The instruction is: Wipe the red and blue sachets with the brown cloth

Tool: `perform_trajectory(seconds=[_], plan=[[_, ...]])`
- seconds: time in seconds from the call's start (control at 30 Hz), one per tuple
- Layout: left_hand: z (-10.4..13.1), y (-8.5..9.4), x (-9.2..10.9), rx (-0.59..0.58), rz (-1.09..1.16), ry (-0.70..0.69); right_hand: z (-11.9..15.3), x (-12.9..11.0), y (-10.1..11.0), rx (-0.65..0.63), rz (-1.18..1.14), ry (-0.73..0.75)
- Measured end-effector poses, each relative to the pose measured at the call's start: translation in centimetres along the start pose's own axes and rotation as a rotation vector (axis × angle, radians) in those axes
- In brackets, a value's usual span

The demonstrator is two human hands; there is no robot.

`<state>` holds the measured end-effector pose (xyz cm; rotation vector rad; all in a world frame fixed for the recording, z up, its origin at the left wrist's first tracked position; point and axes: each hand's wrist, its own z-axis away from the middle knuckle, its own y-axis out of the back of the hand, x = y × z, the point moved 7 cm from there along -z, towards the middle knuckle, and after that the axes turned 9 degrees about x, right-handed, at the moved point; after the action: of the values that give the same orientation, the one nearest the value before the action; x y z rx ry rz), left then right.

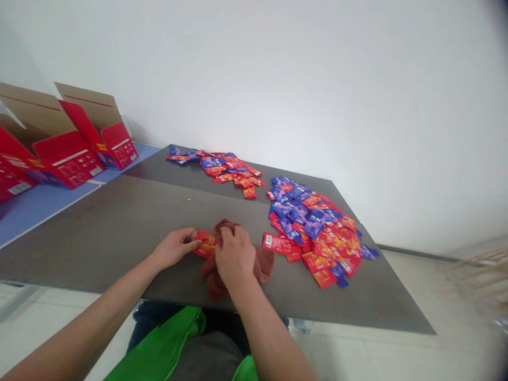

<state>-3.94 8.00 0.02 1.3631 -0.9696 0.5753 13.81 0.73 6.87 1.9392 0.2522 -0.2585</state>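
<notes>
My left hand (179, 246) pinches the left end of a red snack packet (205, 243) with an orange picture, just above the grey tabletop (130, 227). Bunched under my right hand (235, 255) is a brown cloth (265, 263), gripped by the fingers. The cloth meets the packet's right end and hides part of it. To the right of the cloth lies a large heap of red and purple packets (313, 225), with one red packet (277, 243) sticking out toward my right hand.
Farther back lies a smaller spread of red and purple packets (228, 166). Open red cardboard boxes (69, 159) stand on a blue table (24, 217) at the left. A white wall (278, 90) rises behind the table. Something blurred and slatted (480, 275) stands at the far right.
</notes>
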Motion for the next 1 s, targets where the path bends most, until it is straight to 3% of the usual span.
perform_trajectory(seconds=[0.07, 0.13, 0.27, 0.33, 0.4, 0.47, 0.53, 0.6, 0.67, 0.77, 0.83, 0.9, 1.0], plan=[[0.0, 0.0, 0.3, -0.009, -0.013, -0.019, 0.3, -2.5, -1.2, -0.038, -0.068, 0.106], [0.0, 0.0, 0.5, 0.003, -0.056, -0.031, 1.1, -2.5, -2.1, -0.099, -0.053, 0.102], [0.3, 0.0, 0.6, 0.045, -0.110, -0.027, 2.6, 2.8, -1.5, -0.187, 0.099, -0.062], [0.3, -0.1, 0.5, 0.049, -0.105, -0.031, 2.2, 4.1, -0.5, -0.191, 0.123, -0.106], [0.3, 0.0, 0.3, 0.046, -0.100, -0.039, 1.2, 3.1, 0.2, -0.122, 0.074, -0.088], [0.3, -0.1, 0.3, 0.033, -0.088, -0.059, 0.0, 0.4, 0.0, -0.052, -0.016, 0.015], [0.3, -0.1, 0.4, 0.026, -0.100, -0.081, -0.3, -2.1, -1.3, -0.073, -0.076, 0.129], [0.4, -0.1, 0.6, 0.031, -0.133, -0.092, 0.2, -2.5, -2.6, -0.139, -0.070, 0.154], [0.4, -0.1, 0.8, 0.039, -0.156, -0.079, 1.3, -0.3, -2.9, -0.175, -0.011, 0.079], [0.5, -0.2, 0.6, 0.041, -0.152, -0.054, 2.5, 4.0, -1.8, -0.197, 0.084, -0.051], [0.4, -0.2, 0.5, 0.037, -0.155, -0.058, 2.4, 5.0, -0.9, -0.191, 0.090, -0.083], [0.4, -0.2, 0.5, 0.031, -0.158, -0.072, 1.5, 3.7, -0.4, -0.133, 0.023, -0.041], [0.4, -0.1, 0.7, 0.017, -0.163, -0.088, -0.1, -0.4, -1.1, -0.067, -0.107, 0.102]])
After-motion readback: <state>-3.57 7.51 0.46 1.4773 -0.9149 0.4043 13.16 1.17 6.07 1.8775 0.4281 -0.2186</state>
